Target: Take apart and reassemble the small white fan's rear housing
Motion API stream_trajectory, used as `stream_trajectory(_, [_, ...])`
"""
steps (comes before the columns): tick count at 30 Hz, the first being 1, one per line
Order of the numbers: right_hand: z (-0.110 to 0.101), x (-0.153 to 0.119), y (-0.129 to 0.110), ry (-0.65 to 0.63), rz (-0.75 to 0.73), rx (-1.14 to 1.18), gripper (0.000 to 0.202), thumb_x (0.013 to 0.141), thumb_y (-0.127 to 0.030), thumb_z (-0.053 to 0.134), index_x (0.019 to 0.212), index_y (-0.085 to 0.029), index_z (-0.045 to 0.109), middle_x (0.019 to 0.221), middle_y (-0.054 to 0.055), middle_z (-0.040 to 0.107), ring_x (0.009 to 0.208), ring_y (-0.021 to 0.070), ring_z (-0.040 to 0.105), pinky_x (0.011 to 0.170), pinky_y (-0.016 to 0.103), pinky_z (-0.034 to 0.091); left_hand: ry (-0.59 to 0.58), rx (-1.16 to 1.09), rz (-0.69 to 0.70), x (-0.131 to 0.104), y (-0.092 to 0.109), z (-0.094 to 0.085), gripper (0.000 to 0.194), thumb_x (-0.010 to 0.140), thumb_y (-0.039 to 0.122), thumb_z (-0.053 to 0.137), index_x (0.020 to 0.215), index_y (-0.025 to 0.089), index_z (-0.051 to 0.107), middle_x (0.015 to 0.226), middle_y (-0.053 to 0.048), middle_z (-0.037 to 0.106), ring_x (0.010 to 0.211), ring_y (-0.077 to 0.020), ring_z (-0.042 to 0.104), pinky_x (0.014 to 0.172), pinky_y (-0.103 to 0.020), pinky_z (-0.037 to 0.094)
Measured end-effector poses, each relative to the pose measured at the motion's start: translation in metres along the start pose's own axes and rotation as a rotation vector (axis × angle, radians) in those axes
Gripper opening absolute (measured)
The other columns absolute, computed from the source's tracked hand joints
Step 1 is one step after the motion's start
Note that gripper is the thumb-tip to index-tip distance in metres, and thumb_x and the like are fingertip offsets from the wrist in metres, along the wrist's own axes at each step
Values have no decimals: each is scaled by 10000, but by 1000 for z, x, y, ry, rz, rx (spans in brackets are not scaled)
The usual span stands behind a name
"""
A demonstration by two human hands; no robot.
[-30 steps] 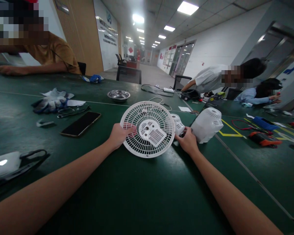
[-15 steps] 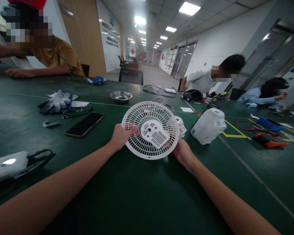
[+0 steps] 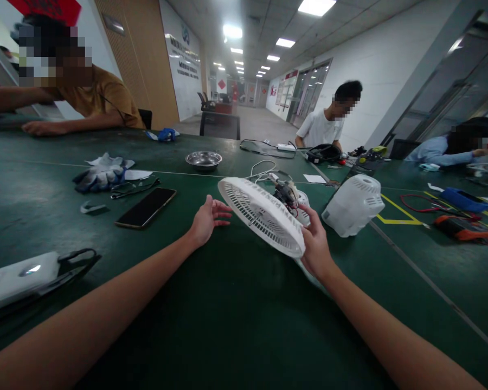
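A round white fan grille [image 3: 262, 216] is tilted over the green table, its right rim gripped by my right hand [image 3: 316, 238]. Behind the grille shows a dark motor [image 3: 285, 194] with wires and a white cable. My left hand [image 3: 207, 221] is off the grille's left side, its fingers apart with nothing in them. To the right of my right hand stands a white plastic housing [image 3: 353, 206]. Another small white vented part [image 3: 303, 206] sits behind the grille, partly hidden by it and by my right hand.
On the left lie a phone [image 3: 146, 207], work gloves [image 3: 104, 172] and a white device [image 3: 20, 279]. A metal bowl [image 3: 204, 160] stands farther back. An orange multimeter [image 3: 463, 227] and a blue pouch [image 3: 466, 199] lie at right. Several people sit around the table.
The grille has turned from facing me to a steep tilt, revealing the motor behind it. My left hand has let go of its rim; my right hand keeps its grip.
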State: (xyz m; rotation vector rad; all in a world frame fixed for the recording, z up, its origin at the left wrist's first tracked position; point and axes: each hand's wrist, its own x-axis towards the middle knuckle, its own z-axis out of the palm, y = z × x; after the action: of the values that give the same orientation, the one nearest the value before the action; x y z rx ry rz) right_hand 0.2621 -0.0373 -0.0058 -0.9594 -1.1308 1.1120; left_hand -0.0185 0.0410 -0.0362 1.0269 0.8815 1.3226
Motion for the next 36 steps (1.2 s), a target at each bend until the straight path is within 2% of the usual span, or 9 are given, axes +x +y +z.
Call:
stream_trajectory(5, [-16, -1, 0, -50, -208, -293, 708, 700, -416, 911, 1262, -335, 489, 1106, 30, 729, 959, 233, 739, 875, 423, 623, -168, -133, -285, -3, 12, -5, 763, 1019, 724, 311, 914, 109, 751, 819, -169, 778, 872, -315, 758, 818, -408, 590])
stream_trajectory(7, [-18, -1, 4, -92, -271, -407, 729, 699, -431, 914, 1273, -329, 476, 1153, 47, 721, 1011, 241, 733, 948, 454, 606, -189, -161, -344, -4, 16, -4, 656, 1056, 605, 379, 892, 89, 751, 800, -166, 774, 803, -286, 758, 816, -401, 600])
stream_trajectory(11, [-19, 0, 13, -161, -363, -612, 763, 700, -476, 914, 1300, -298, 476, 1227, 94, 706, 1135, 282, 715, 1048, 502, 576, -133, -134, -361, -2, 17, -1, 262, 1035, 215, 548, 973, 62, 752, 882, -143, 791, 759, -207, 757, 806, -339, 622])
stream_trajectory(17, [-22, 5, 9, -289, -500, -805, 785, 792, -484, 837, 1446, -273, 456, 1247, 111, 705, 1137, 297, 717, 1023, 511, 592, -19, -45, -382, 0, 19, 4, 195, 998, 112, 590, 923, 43, 756, 845, -144, 782, 695, -172, 748, 710, -293, 637])
stream_trajectory(22, [-44, 27, 9, 53, -608, -958, 645, 893, -407, 702, 1478, -243, 487, 1326, 142, 671, 1178, 319, 673, 1031, 542, 559, 31, 18, -359, -3, 22, 8, 180, 984, 138, 633, 883, 72, 766, 838, -133, 788, 698, -172, 753, 699, -293, 626])
stream_trajectory(26, [-68, 50, 18, 198, -509, -1136, 821, 795, -386, 757, 1533, -185, 458, 1484, 196, 572, 1359, 397, 553, 1144, 628, 438, 24, 49, -309, -3, 16, 7, 155, 954, 157, 677, 844, 102, 772, 822, -119, 788, 689, -177, 747, 700, -305, 612])
stream_trajectory(30, [-76, 60, 25, 177, -258, -1045, 895, 684, -398, 830, 1490, -197, 498, 1259, 149, 707, 1062, 339, 704, 988, 558, 551, 14, 75, -274, -1, 10, 4, 151, 943, 172, 685, 831, 121, 772, 816, -103, 788, 676, -169, 732, 691, -301, 599])
stream_trajectory(33, [-67, 57, 22, 280, -111, -758, 878, 626, -452, 873, 1410, -237, 538, 1004, 55, 744, 825, 266, 711, 816, 462, 606, 5, 99, -234, 1, 7, 1, 105, 936, 190, 691, 906, 142, 780, 852, -85, 795, 733, -181, 743, 728, -314, 609])
stream_trajectory(36, [-46, 47, 14, 290, 86, -196, 640, 750, -582, 745, 1278, -263, 575, 908, 31, 744, 768, 251, 720, 681, 399, 615, 16, 116, -167, 2, 6, 1, 158, 927, 178, 694, 1068, 161, 763, 968, -78, 802, 826, -195, 759, 774, -326, 618])
